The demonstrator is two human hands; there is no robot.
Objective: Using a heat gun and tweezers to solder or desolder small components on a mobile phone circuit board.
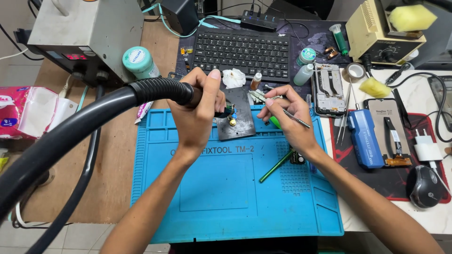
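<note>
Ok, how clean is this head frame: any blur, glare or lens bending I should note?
Head view: even, soft light with faint shadows. The black hose looms large and slightly soft in the near left corner. The left hand, right hand and blue mat are sharp. Mild glare on the grey box. Desk edges bow slightly outward, suggesting a wide lens.

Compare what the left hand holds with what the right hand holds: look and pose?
The hot-air handpiece in the left hand is thick and black, trailing a ribbed hose; the tweezers in the right hand are thin, bare metal, with no cable. The handpiece is wrapped in a full fist; the tweezers are pinched between the fingers. Both point at the dark plate on the blue mat.
</note>
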